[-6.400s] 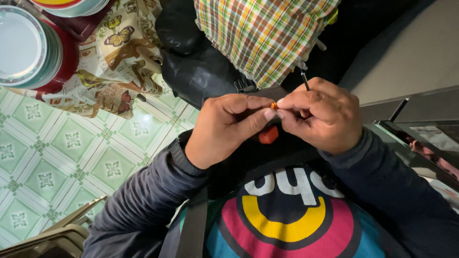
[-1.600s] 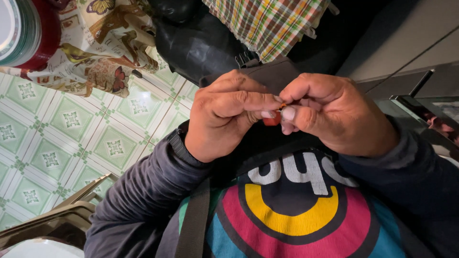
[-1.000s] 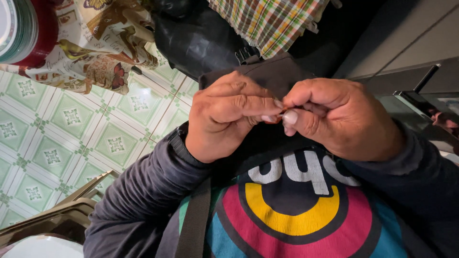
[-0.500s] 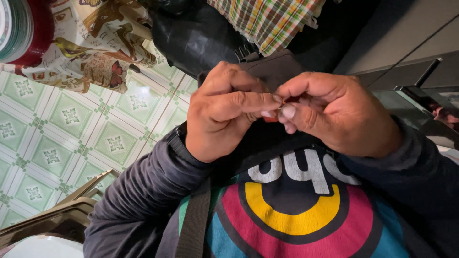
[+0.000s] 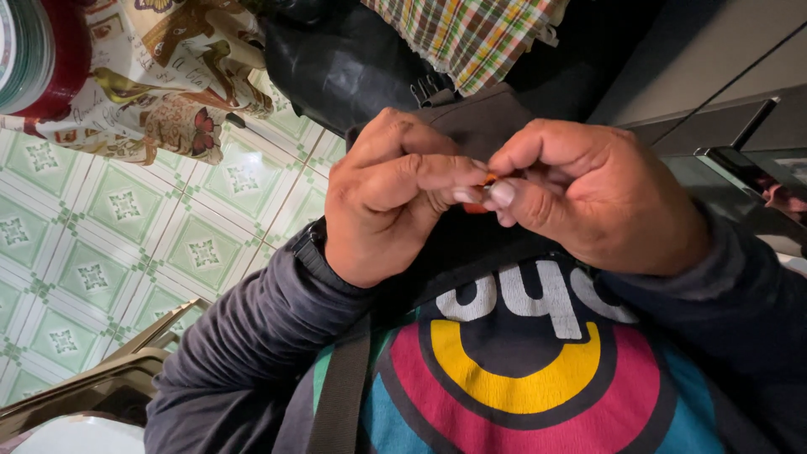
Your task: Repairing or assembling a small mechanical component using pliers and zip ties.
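My left hand (image 5: 388, 195) and my right hand (image 5: 590, 195) meet in front of my chest, fingertips pressed together. Between the thumbs and forefingers sits a small orange-red object (image 5: 487, 183), mostly hidden by the fingers; both hands pinch it. I cannot tell what the object is. Below the hands is my dark sweatshirt with a round yellow, pink and blue print (image 5: 513, 370). A dark strap (image 5: 340, 387) crosses my chest on the left.
A green-and-white patterned tile floor (image 5: 109, 244) lies to the left. A butterfly-print cloth (image 5: 168, 92) and a red-rimmed round container (image 5: 42, 50) are at top left. A black bag (image 5: 345, 59) and plaid fabric (image 5: 471, 34) are above the hands. Grey surfaces (image 5: 723, 76) stand at right.
The hands stay pinched together on the small orange object, with only slight finger shifts. The view has drifted a little; earlier the orange piece showed more below the fingers.
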